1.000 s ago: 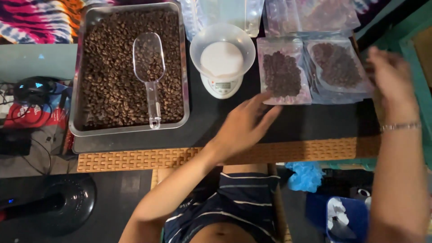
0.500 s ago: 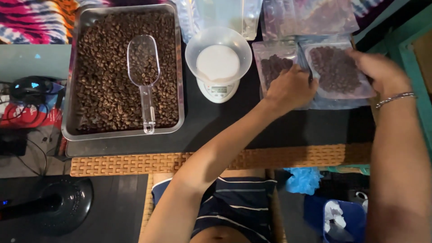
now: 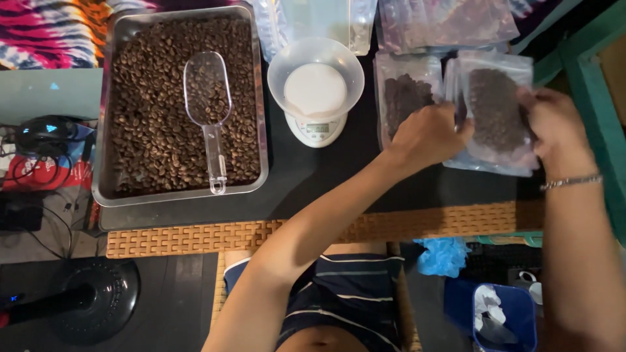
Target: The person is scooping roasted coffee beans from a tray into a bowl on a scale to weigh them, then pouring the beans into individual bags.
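- Since a second ago, your left hand (image 3: 427, 133) has moved up from the bare dark tabletop (image 3: 313, 189) at centre frame to the left edge of the clear pouch of beans (image 3: 495, 117). It's now pinching that edge.
- Your right hand (image 3: 551, 124) was out at the far right, open and off the pouch. It's come in and now grips the pouch's right edge, fingers curled over it.
- The pouch sat flat a second ago. Now it's slightly skewed in the upper right of the frame, held on both sides. I can't tell whether it's lifted clear of the tabletop.
- My read: you've gone from reaching to a two-handed hold, so the pouch is under your control now.
- The second filled pouch (image 3: 404, 98) is just to the left and hasn't moved. Your left knuckles are touching or nearly touching its lower right corner, so watch for drag.
- More pouches (image 3: 450, 23) are stacked along the top edge right above, so there's little room upward.
- The teal frame (image 3: 590, 65) runs down the right edge close to your right wrist. That side is tight.
- The white scale with bowl (image 3: 316, 88) at top centre is beyond the second pouch, a short way from your left hand.
- The metal tray of beans (image 3: 104, 163) with the clear scoop (image 3: 208, 111) in the upper left is well apart.
- The open room is the dark strip below the pouches, down to the woven mat edge (image 3: 195, 238) across mid-frame. Your left forearm crosses it diagonally.
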